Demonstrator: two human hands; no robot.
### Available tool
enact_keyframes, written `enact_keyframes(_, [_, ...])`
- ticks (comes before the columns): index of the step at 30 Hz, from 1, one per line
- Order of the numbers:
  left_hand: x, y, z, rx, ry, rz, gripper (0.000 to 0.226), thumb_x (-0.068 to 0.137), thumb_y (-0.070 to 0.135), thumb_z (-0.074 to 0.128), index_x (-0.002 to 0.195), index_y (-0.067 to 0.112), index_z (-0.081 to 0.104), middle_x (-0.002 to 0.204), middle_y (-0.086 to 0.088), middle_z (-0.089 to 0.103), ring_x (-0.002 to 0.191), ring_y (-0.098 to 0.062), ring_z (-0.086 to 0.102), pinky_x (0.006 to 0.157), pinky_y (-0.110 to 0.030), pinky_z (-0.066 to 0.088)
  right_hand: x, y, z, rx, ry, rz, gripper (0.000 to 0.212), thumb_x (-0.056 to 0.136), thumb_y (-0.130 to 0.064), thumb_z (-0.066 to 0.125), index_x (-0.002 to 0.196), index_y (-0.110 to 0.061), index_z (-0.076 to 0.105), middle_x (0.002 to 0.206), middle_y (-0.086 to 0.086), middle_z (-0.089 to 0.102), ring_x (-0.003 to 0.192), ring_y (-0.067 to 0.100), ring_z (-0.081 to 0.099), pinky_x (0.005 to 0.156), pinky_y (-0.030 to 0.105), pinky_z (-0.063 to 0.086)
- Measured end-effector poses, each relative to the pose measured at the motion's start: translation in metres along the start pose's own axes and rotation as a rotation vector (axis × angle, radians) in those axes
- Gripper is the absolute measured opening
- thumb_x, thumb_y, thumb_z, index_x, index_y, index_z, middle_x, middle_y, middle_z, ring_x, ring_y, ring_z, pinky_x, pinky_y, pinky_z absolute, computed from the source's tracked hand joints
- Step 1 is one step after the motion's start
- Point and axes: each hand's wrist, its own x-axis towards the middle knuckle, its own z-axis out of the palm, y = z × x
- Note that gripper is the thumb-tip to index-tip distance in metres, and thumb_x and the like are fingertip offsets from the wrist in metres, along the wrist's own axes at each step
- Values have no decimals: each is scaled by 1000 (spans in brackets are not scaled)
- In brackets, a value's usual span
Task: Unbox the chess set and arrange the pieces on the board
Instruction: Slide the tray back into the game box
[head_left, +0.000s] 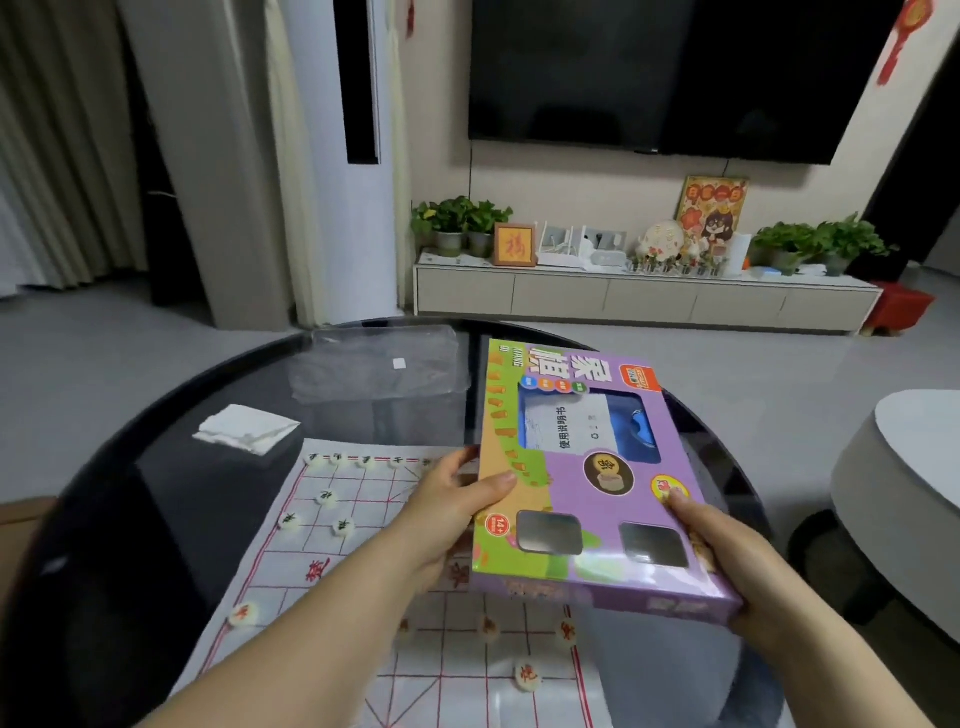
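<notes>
I hold a flat purple and orange chess set box (582, 467) above the table, tilted, with a clear window showing a leaflet and a blue tray inside. My left hand (457, 509) grips its left edge, thumb on top. My right hand (727, 561) grips its near right corner. Beneath lies a white cloth chess board (363, 545) with red lines. Several round white pieces (343, 527) stand on it, some with dark marks at the far side, some with red marks (527, 675) near me. The box hides part of the board.
The board lies on a round dark glass table (130, 519). A folded white tissue (249, 428) and a clear plastic bag (379, 369) lie at the far side. A grey round stool (893, 493) stands to the right, a TV cabinet (644, 296) beyond.
</notes>
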Motion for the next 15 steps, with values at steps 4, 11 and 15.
enact_keyframes(4, [-14,7,-33,-23,-13,-19,32,84,9,58,111,25,50,99,-2,69,89,-22,65,87,-39,50,16,3,37,19,-42,10,25,86,-24,55,103,-6,64,79,7,74,58,18,69,47,25,55])
enact_keyframes(11, [-10,11,-63,-106,158,3,31,85,11,56,116,15,53,94,-6,68,76,-22,65,76,-36,51,35,4,75,17,-72,3,22,85,-21,55,102,-8,54,82,12,58,48,13,62,44,24,52])
enact_keyframes(15, [26,18,-63,-117,202,-40,33,86,15,56,119,9,52,101,-12,66,85,-26,63,83,-42,48,53,-7,81,36,-9,-65,7,90,-14,50,92,-9,54,72,11,61,44,13,62,41,23,52])
